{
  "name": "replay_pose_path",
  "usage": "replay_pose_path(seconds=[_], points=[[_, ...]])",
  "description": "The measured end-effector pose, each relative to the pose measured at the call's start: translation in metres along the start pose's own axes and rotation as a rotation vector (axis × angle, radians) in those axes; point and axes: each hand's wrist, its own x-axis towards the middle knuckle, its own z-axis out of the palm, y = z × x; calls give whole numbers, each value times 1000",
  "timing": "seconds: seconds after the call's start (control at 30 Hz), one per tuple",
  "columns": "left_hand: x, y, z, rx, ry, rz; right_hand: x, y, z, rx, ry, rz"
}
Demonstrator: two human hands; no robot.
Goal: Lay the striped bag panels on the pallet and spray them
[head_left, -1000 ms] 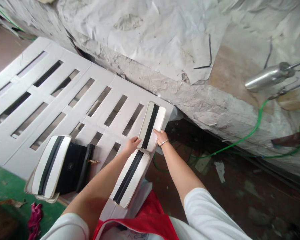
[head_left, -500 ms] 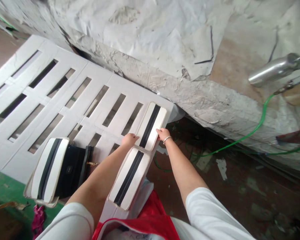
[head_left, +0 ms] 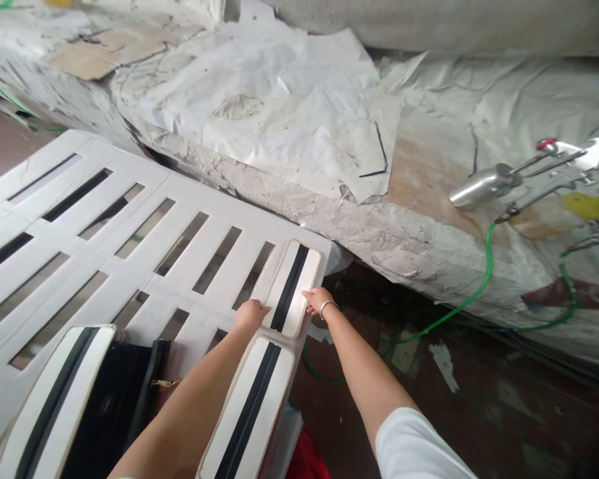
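Observation:
A white rounded rectangular panel with a black strip down its middle [head_left: 307,266] lies at the right end of the white slatted surface [head_left: 130,273]. My left hand [head_left: 252,316] is closed at its left edge, thumb and fingers against it. At the opposite edge, my right hand [head_left: 318,301], with a bangle at the wrist, pinches the panel's side. A second, similar white panel [head_left: 274,392] lies just below, close to the first. Under and left of my left forearm sits a black bag [head_left: 112,399], and more striped white panels [head_left: 27,406] lean beside it.
Behind runs a bench covered with wrinkled white paper [head_left: 279,106]. On it, at right, rest a metal spray gun with a silver cup [head_left: 486,186] and a green hose [head_left: 484,286]. Paper scraps [head_left: 443,366] litter the dark floor below.
The camera view has tilted up, so the slatted surface and panels sit lower and more of the bench and spray gun shows. Both hands keep their places at the same panel's edges.

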Motion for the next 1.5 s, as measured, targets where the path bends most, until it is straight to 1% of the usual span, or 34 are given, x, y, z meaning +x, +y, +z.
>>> replay_pose_path(seconds=[0.07,0.13,0.17,0.2,0.23,0.3,0.33,0.37,0.43,0.47,0.53,0.6,0.63,0.7,0.77,0.87,1.0,1.1,1.2,1.27,1.33,1.4,1.47,1.5], points=[[0,-2,1,-31,0,-2,3,-7,-6,-37,28,-40],[2,-2,2,-55,-1,0,10,-23,-9,-46,80,-109],[3,-1,2,-57,-1,3,14,-34,-7,-52,117,-164],[4,-1,1,-48,-2,5,19,-46,-2,-88,155,-248],[5,0,0,-30,-3,7,25,-57,6,-164,188,-359],[8,2,-4,23,-16,9,35,-75,25,-427,227,-595],[8,3,-6,53,-23,8,39,-79,35,-575,237,-686],[7,4,-7,81,-14,13,42,-80,44,-700,248,-739],[2,4,-7,134,63,61,45,-72,57,-820,288,-746],[-2,4,-5,155,118,116,45,-66,60,-840,312,-741],[-10,2,5,176,206,296,45,-54,61,-851,335,-742],[-17,-1,21,174,198,483,46,-48,56,-861,321,-753],[-20,-3,30,168,177,547,48,-49,52,-864,313,-757],[-22,-7,46,159,142,599,53,-53,47,-859,313,-753],[-23,-10,56,145,132,602,58,-58,44,-847,328,-738],[-29,-13,59,126,128,596,60,-59,46,-836,346,-715],[-46,-16,48,126,95,565,62,-57,52,-805,406,-651],[-57,-20,40,101,60,570,62,-56,55,-780,441,-590],[-71,-29,35,47,24,573,56,-53,54,-775,401,-607],[-86,-39,31,-12,21,556,49,-52,52,-712,374,-633],[-107,-56,22,-97,61,533,42,-55,50,-590,367,-653],[-133,-82,6,-193,146,502,34,-61,51,-473,371,-652],[-162,-120,-18,-273,287,438,26,-70,59,-400,370,-645],[-176,-144,-31,-294,387,375,20,-74,68,-364,370,-654]])
